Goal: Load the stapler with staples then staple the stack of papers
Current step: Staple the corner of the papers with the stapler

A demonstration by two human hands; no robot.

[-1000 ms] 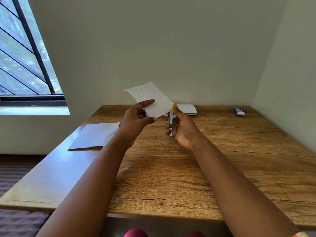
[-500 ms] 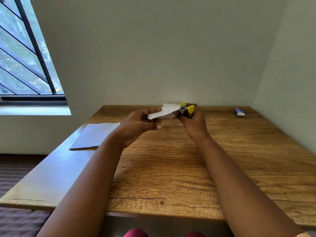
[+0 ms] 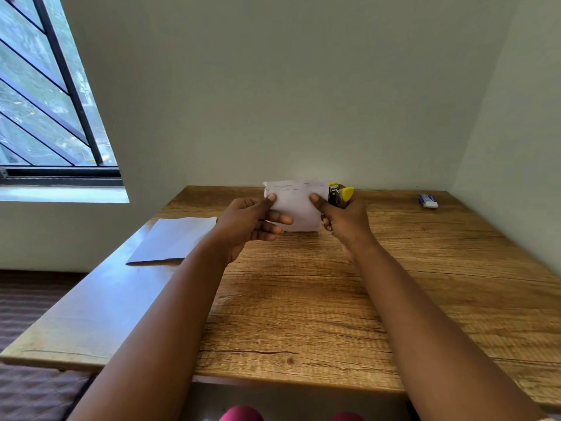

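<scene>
A loose sheet (image 3: 173, 240) lies at nine o'clock on the tabletop (image 3: 425, 293). The papers (image 3: 299, 208) are pinched above it by the left hand (image 3: 252, 229); at their three o'clock edge, the stapler (image 3: 339, 196) is gripped by the right hand (image 3: 346, 221). A small box (image 3: 428, 200) sits at two o'clock.

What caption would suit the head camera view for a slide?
Left hand and right hand hold a paper stack upright above the wooden table, right hand also gripping a yellow-tipped stapler.
</scene>
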